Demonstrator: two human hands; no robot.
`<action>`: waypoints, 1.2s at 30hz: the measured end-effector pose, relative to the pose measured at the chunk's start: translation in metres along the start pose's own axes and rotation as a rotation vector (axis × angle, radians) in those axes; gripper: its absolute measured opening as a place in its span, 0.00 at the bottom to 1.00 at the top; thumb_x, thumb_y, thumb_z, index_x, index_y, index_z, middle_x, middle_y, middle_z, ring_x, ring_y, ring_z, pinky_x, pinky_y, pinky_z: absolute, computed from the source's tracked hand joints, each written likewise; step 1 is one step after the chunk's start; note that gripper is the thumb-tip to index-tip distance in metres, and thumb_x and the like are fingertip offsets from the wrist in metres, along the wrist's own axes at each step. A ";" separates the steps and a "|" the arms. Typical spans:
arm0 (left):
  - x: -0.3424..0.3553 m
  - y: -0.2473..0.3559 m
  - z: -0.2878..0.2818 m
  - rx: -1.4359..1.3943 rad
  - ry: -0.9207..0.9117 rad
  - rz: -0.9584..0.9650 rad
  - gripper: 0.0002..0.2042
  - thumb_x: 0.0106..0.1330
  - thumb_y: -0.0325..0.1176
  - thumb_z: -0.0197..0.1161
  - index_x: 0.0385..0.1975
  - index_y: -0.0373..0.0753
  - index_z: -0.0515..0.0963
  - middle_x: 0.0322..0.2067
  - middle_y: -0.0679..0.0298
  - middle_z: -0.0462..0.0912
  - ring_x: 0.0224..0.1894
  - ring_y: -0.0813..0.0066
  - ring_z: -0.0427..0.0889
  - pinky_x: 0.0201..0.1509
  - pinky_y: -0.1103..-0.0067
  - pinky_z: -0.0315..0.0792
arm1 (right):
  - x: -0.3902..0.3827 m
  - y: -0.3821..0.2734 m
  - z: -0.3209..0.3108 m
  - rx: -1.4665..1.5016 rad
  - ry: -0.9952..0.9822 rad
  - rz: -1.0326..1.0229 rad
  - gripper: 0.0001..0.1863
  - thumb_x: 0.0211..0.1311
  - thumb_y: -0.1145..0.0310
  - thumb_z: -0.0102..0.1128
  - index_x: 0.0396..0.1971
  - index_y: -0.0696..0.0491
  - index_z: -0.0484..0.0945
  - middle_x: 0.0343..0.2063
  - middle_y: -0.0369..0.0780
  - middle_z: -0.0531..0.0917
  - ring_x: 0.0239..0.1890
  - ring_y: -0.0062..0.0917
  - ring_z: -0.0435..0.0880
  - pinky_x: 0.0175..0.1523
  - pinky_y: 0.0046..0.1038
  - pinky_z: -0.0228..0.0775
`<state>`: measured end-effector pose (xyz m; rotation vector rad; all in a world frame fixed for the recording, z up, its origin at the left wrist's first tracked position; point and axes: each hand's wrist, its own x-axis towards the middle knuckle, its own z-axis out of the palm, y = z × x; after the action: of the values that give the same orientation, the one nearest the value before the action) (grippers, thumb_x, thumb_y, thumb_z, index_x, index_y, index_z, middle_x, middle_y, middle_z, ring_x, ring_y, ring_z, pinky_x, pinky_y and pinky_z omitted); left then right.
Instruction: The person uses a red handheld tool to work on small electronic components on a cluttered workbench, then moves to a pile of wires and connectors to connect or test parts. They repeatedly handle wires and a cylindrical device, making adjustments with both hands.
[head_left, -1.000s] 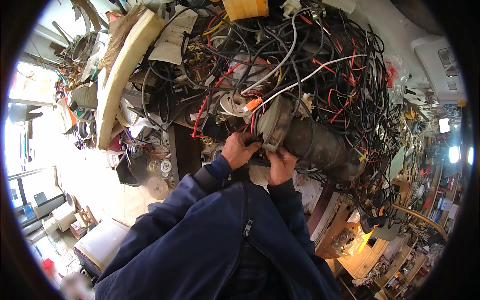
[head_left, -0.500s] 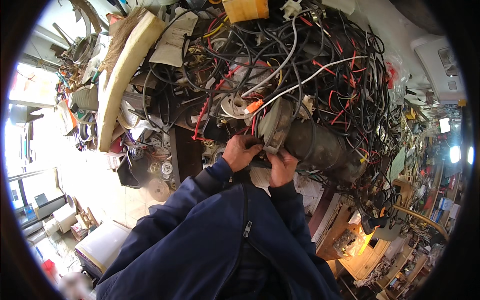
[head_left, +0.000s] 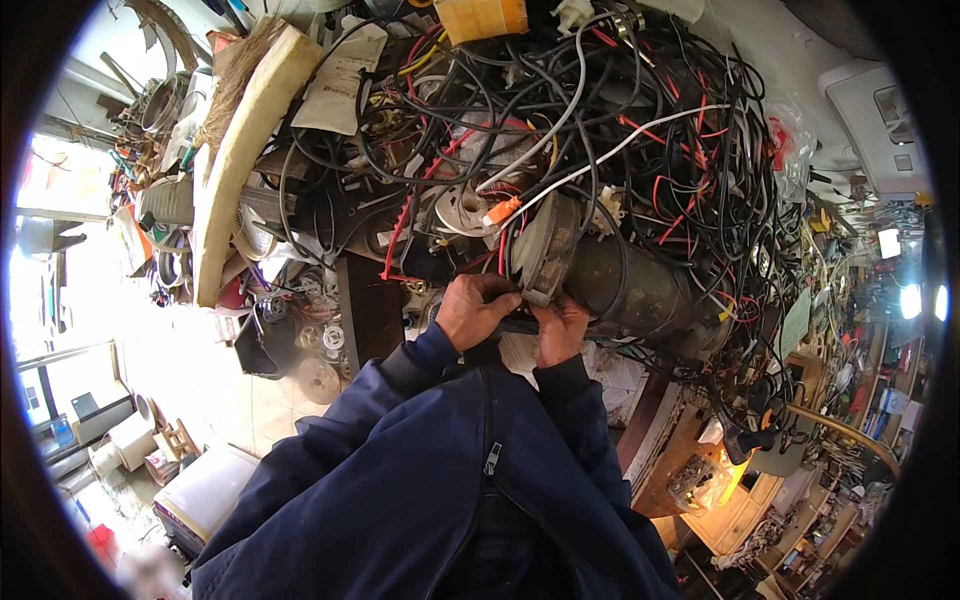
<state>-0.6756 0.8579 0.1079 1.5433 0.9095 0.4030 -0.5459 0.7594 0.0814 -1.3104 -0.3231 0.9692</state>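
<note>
A dark, grimy cylindrical machine body (head_left: 625, 285), motor-like, lies sideways in front of me. At its left end is a pale, worn round flange (head_left: 545, 250). My left hand (head_left: 475, 312) is at the flange's lower left edge, thumb and forefinger pinched together; whatever they hold is too small to make out. Just under the same edge, my right hand (head_left: 560, 330) is closed, its fingertips partly hidden by the flange. Beside the flange runs a cable with an orange connector (head_left: 502, 211), next to a white round part (head_left: 462, 210).
Tangled black, red and white cables (head_left: 640, 120) cover the bench behind the machine. A long pale wooden piece (head_left: 240, 170) leans at the left. Below it, spools (head_left: 318, 380) and a black container (head_left: 265, 345) lie on the floor. A wooden drawer unit (head_left: 735, 515) stands at the lower right.
Both hands stay at the flange's lower edge, with only slight finger shifts. The whole view has shifted slightly.
</note>
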 end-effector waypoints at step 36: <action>0.011 -0.005 0.003 0.054 0.033 -0.064 0.11 0.58 0.30 0.64 0.35 0.28 0.81 0.27 0.57 0.84 0.29 0.76 0.80 0.36 0.76 0.74 | 0.000 -0.001 0.002 -0.061 -0.011 -0.043 0.14 0.55 0.84 0.57 0.42 0.62 0.80 0.40 0.40 0.83 0.40 0.24 0.81 0.46 0.27 0.74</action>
<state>-0.6678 0.8634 0.0998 1.5565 1.0001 0.3606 -0.5472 0.7609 0.0834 -1.3489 -0.3906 0.9368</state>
